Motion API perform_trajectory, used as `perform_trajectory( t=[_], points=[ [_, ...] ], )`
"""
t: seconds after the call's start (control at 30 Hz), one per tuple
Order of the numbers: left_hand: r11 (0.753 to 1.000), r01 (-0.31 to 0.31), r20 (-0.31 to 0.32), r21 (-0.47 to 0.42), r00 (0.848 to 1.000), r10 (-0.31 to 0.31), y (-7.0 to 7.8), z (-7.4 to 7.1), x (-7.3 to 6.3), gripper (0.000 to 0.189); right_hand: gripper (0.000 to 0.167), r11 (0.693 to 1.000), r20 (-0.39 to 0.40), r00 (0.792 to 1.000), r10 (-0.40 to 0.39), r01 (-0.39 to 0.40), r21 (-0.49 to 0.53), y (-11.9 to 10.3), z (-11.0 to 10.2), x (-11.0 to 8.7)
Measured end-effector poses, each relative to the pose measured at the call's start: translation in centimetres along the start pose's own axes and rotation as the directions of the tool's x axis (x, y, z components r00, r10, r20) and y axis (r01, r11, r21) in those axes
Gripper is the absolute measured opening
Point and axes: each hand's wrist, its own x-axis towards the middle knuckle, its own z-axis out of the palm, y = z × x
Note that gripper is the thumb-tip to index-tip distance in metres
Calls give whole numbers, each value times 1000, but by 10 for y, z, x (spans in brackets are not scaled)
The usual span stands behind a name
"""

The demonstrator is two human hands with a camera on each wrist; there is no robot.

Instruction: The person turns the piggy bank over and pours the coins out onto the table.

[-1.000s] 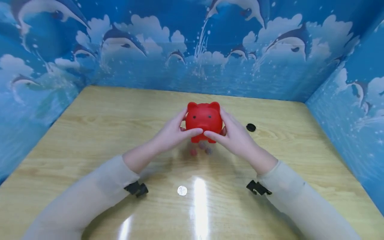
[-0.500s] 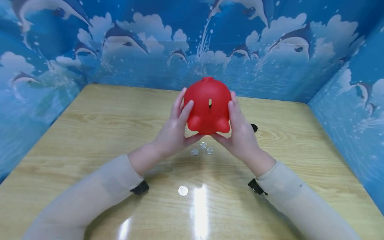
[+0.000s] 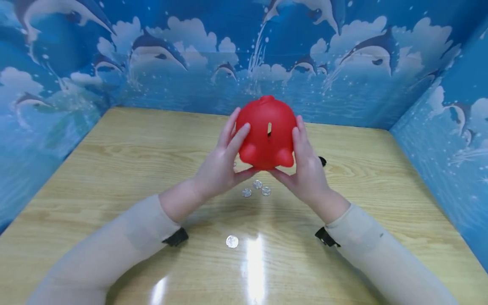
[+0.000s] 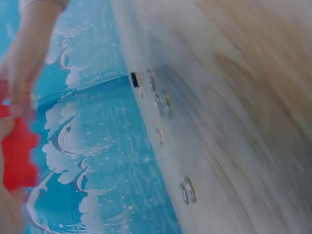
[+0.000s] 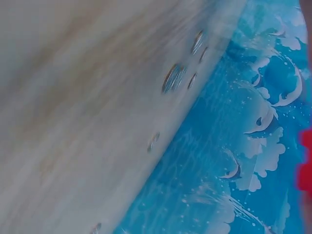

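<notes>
A red piggy bank (image 3: 263,150) is raised above the table, its slotted back turned toward the head camera. My left hand (image 3: 215,169) grips its left side, fingers spread over the shell and thumb at the lower edge. On the opposite side my right hand (image 3: 309,173) holds it the same way. Under it lie several silver coins, among them one coin (image 3: 257,184) close to two others. Nearer to me is a single coin (image 3: 232,241). The left wrist view catches only a blurred part of the red piggy bank (image 4: 17,156); its underside is hidden.
A small black disc (image 3: 323,161) lies behind my right hand, partly covered. The wooden table (image 3: 126,169) ends at a blue dolphin-print curtain (image 3: 190,89) along the back and sides.
The piggy bank has risen toward the camera and tipped, so its face is out of sight and the slot shows. Coins beneath it are now plainer. Both hands kept hold.
</notes>
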Motion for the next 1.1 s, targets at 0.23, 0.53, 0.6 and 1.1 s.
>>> perform_trajectory(
  t=[0.23,0.53,0.6,1.1],
  points=[
    [673,710,395,-206,690,-607,-9,4,-1,88,89,786,502,679,535,-618,-1,4,-1,0],
    [465,874,553,-142,460,-695,-16,4,-6,71,84,713,604,500,620,-681,-168,4,-3,4],
    [443,889,565,-114,425,-707,-15,4,-5,69,82,714,603,487,632,-669,-207,3,-5,6],
    [681,729,425,-68,639,-641,-15,9,-8,94,93,741,542,578,610,-658,-133,3,1,2]
  ],
)
